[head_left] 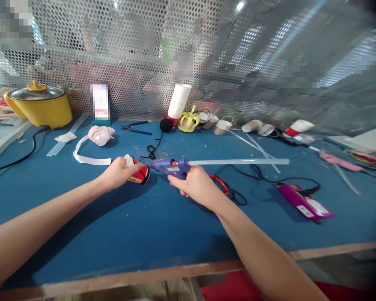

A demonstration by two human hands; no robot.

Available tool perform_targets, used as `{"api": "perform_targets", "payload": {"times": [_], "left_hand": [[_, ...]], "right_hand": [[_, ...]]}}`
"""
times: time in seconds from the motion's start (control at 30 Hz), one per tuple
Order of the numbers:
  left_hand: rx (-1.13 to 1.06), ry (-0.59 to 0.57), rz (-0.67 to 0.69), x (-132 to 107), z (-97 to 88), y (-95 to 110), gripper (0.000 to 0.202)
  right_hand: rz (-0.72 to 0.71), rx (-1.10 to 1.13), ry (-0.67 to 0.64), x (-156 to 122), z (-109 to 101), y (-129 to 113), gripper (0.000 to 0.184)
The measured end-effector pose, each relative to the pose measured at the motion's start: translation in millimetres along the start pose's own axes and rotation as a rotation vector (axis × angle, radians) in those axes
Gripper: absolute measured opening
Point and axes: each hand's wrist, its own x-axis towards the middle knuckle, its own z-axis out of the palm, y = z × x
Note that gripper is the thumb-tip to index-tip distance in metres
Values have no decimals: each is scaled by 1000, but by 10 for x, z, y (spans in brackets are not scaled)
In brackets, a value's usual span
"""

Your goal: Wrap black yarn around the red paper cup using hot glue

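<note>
My left hand [118, 171] grips a red and white paper cup [138, 173], tipped on its side, with black cord around its end. In my right hand [196, 184] is a blue hot glue gun [172, 166], its nozzle pointing left at the cup's black-wrapped end; whether the tip touches it I cannot tell. A long clear glue stick [238, 161] sticks out from the back of the gun. Thin black cord [152, 151] runs over the table from near the cup to a black ball of yarn [166, 125].
A yellow electric pot [45, 109] and propped phone [100, 102] stand at the back left, near a pink fabric rose [100, 135] and pliers [138, 127]. Stacked paper cups [179, 100] and a yellow basket [189, 121] stand at the back. A purple power strip [305, 202] lies right.
</note>
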Motion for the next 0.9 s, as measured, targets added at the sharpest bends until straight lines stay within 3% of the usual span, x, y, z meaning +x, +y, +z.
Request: {"api": "perform_targets", "payload": {"times": [0.27,0.9], "left_hand": [[71,2,54,0,1,-2,34],[95,13,0,28,3,-16,37]], "right_hand": [[-18,-14,-2,-31,-14,-1,20],[-40,-28,-24,-107,-56,-9,21]]}}
